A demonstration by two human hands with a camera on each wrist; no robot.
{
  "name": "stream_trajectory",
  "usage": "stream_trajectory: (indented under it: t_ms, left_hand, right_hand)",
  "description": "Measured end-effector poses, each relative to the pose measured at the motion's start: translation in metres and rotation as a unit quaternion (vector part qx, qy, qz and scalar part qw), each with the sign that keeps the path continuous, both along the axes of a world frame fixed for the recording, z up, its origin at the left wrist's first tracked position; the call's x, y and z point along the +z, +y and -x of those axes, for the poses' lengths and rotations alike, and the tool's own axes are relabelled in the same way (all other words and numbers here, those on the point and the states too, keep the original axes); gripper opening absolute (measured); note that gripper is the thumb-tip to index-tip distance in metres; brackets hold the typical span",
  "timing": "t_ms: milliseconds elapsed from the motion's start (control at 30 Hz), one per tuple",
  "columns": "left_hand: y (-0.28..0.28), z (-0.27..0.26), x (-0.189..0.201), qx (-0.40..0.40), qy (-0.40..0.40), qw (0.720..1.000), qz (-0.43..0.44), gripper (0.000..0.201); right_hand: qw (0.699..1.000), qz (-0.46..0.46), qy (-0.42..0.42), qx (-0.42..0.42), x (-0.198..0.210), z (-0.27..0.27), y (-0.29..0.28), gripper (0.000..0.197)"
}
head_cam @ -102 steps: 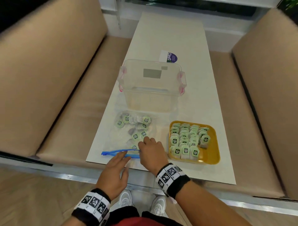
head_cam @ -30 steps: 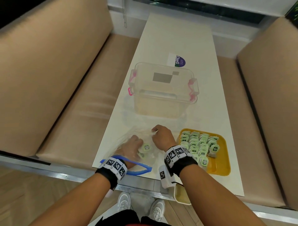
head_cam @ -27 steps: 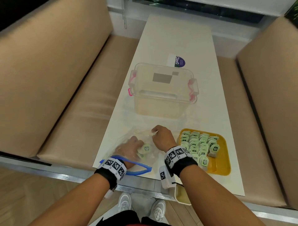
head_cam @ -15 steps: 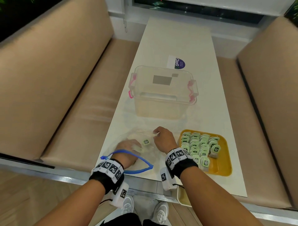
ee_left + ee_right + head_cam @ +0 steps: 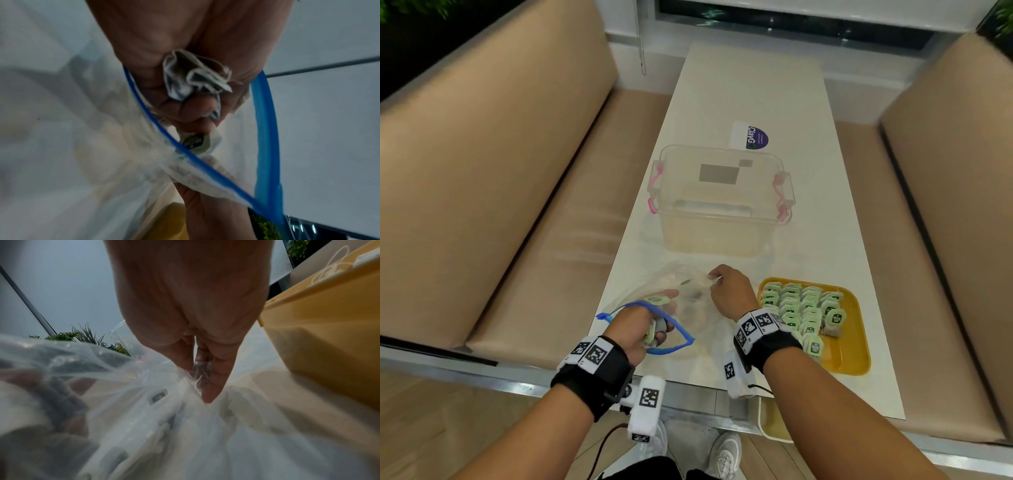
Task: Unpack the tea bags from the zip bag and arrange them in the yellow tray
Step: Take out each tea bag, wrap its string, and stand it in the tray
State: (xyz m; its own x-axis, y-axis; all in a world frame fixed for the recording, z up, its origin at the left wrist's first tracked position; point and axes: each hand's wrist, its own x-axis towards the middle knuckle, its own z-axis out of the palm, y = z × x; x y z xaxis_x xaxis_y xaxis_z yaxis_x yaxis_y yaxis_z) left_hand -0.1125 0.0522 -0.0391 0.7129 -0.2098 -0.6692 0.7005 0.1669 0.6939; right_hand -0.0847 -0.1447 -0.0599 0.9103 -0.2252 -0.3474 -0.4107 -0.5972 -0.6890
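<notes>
Several tea bags (image 5: 654,330) are bunched in the left hand (image 5: 635,325), fingers curled round them at the blue zip mouth of the bag (image 5: 688,308); one green tag (image 5: 655,300) shows by the thumb. Gathering a fistful likely saves trips to the tray (image 5: 854,346).

The right hand (image 5: 729,289) pinches the bag's closed far end, probably to pin the limp plastic flat so the left can come out cleanly. The bag lies near the table's (image 5: 756,85) near edge, left of the tray, which sits by the near right corner, rows of green-tagged bags filling its far part and its near strip bare.

Behind both stands a clear tub (image 5: 720,202) with pink latches, a sticker (image 5: 751,137) beyond it. Tan benches (image 5: 482,171) flank the long white table, with a window at its far end.
</notes>
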Motion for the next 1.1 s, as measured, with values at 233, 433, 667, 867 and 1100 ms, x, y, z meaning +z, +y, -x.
stream_trajectory:
  t_ms: [233, 433, 667, 867, 1100]
  left_hand:
    - [-0.002, 0.010, -0.004, 0.014, 0.058, 0.993, 0.099, 0.045]
    - [0.004, 0.013, -0.010, -0.006, 0.095, 0.976, 0.196, 0.065]
    - [-0.006, 0.009, -0.019, 0.040, 0.067, 0.987, 0.138, 0.026]
    - [-0.012, 0.012, -0.016, 0.071, 0.060, 0.993, 0.066, 0.018]
    - [0.013, 0.023, -0.012, 0.080, 0.061, 0.992, 0.076, 0.021]
  right_hand:
    - [1.000, 0.002, 0.003, 0.010, 0.001, -0.001, -0.004, 0.031]
    - [1.000, 0.000, 0.006, 0.014, 0.000, -0.003, -0.005, 0.033]
    - [1.000, -0.006, 0.004, 0.025, -0.003, -0.003, -0.001, 0.035]
    - [1.000, -0.004, -0.009, 0.015, -0.005, -0.004, -0.002, 0.033]
    - [1.000, -0.003, -0.026, 0.012, -0.005, -0.012, -0.009, 0.031]
